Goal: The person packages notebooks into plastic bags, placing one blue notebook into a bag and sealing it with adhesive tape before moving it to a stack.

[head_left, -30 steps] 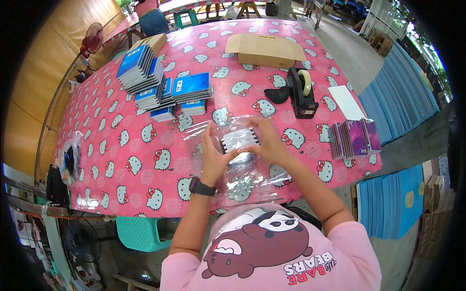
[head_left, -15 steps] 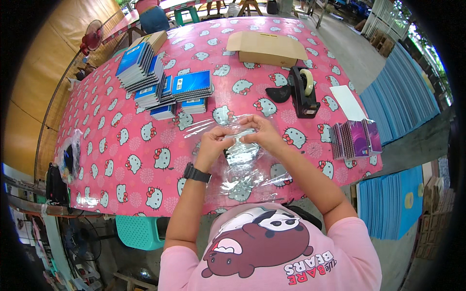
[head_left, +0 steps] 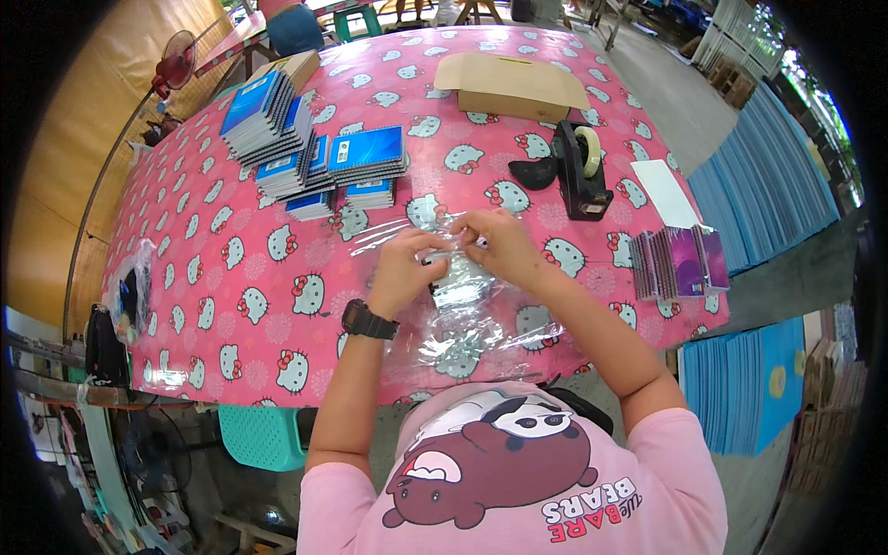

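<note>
Clear plastic bags (head_left: 453,333) lie crinkled and shiny on the pink patterned tablecloth just in front of me. My left hand (head_left: 407,270) is over their far part, thumb and fingers pinching the film. Close beside it, my right hand (head_left: 499,248) pinches the same plastic with bent fingers, and the fingertips of both hands nearly meet. A dark spot shows under the film below the hands; I cannot make out what it is. A black tape dispenser (head_left: 585,180) with a roll of clear tape stands beyond my right hand. Blue spiral notebooks (head_left: 366,153) are stacked beyond my left hand.
Purple spiral notebooks (head_left: 680,264) stand at the table's right edge, near a white card (head_left: 664,192). An open cardboard box (head_left: 509,88) sits at the back. Tall blue stacks (head_left: 763,185) rise right of the table. A green stool (head_left: 261,437) is at the lower left.
My right hand has shifted slightly, its fingers bending more over the plastic. My left hand stays pinched in nearly the same place. The view has moved a little.
</note>
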`<state>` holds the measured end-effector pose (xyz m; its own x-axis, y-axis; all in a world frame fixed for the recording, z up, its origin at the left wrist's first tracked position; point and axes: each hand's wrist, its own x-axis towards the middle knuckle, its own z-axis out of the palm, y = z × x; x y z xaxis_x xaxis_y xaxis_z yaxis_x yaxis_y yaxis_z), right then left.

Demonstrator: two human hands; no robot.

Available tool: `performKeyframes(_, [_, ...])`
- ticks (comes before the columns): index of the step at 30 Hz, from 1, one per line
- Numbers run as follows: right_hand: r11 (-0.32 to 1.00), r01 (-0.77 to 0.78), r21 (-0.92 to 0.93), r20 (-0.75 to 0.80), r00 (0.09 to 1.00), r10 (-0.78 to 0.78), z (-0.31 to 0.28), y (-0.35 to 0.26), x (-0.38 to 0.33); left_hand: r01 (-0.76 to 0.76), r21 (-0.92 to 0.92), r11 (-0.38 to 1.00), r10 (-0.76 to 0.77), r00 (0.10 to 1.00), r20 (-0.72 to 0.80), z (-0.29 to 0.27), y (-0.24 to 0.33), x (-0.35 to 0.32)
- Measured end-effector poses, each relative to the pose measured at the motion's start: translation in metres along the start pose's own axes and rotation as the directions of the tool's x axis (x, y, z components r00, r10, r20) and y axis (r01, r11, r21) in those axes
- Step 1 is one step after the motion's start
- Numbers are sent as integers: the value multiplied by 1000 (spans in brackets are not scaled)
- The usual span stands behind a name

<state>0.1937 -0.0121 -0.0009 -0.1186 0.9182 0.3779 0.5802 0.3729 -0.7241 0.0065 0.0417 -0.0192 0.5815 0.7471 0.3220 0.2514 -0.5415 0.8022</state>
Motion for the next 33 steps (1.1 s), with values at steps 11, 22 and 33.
performKeyframes(11, [942, 192, -276, 101, 980, -170, 6, -6, 3, -8, -163, 987, -12, 993, -121, 14, 7, -13])
performKeyframes(22, [930, 233, -283, -47, 966, -256, 6, -6, -16, 323, -818, 477, -438, 894, 97, 34, -17, -24])
performKeyframes(33, [873, 359, -330, 19, 927, -374, 6, -11, -47, -224, 271, 936, 233, 973, -1, -1, 7, -33])
